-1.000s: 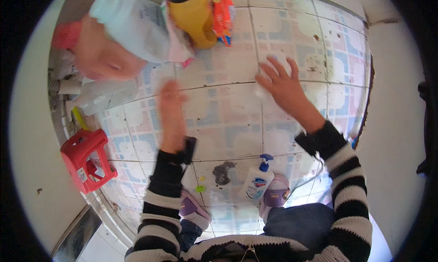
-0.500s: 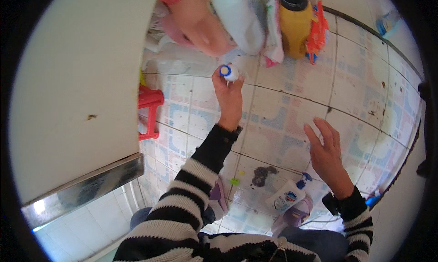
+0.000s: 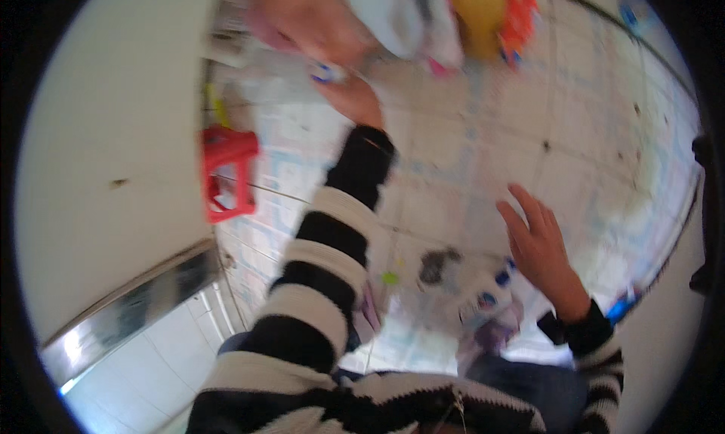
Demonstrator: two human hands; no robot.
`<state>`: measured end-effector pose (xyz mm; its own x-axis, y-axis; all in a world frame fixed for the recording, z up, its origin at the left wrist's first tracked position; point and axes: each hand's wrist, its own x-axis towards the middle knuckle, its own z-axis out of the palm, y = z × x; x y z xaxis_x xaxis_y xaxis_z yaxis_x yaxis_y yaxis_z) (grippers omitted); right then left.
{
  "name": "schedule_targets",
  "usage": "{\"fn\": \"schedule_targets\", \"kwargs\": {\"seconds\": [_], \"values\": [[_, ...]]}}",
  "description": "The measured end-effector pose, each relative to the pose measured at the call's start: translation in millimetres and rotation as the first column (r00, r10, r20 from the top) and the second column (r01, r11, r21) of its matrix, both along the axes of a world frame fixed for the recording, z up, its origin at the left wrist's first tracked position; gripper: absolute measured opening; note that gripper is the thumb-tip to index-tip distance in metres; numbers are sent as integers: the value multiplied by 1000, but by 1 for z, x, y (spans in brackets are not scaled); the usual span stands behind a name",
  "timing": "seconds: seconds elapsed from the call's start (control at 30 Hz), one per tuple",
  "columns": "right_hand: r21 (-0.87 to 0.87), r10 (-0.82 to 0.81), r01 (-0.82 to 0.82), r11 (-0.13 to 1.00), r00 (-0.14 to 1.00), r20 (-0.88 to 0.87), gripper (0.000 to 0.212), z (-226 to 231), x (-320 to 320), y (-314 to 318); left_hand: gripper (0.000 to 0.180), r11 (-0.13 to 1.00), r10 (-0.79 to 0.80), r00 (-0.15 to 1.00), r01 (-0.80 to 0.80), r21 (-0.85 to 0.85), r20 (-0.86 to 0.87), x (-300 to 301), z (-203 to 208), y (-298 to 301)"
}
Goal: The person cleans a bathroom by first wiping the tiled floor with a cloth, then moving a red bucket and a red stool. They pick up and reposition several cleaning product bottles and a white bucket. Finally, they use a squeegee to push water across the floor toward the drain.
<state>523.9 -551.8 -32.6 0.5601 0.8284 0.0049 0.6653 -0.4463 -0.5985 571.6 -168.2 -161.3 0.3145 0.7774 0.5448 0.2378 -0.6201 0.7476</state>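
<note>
Fingers of the left hand [image 3: 356, 100] seem curled around a small white-and-blue container [image 3: 328, 73], blurred, just beside a pink bottle [image 3: 313, 18]; it looks light, stiff and perhaps slick, best held round its white body; the right hand [image 3: 541, 245] hangs with fingers parted, holding nothing

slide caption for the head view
Left hand holding a small white-blue object near large bottles; right hand empty above tiled floor.
</note>
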Motion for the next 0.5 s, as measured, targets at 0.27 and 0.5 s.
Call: {"fn": "schedule_targets", "kwargs": {"seconds": [0.27,0.5], "values": [[-137,-74,59,989,992,-104,34,-31,-3,-37,90,962,-14,986,58,-265,164,-24,13,25],[-490,-134,-141,860,864,-485,32,-41,-51,-47,39,496,-78,990,142,-856,119,-65,65,-67]]}}
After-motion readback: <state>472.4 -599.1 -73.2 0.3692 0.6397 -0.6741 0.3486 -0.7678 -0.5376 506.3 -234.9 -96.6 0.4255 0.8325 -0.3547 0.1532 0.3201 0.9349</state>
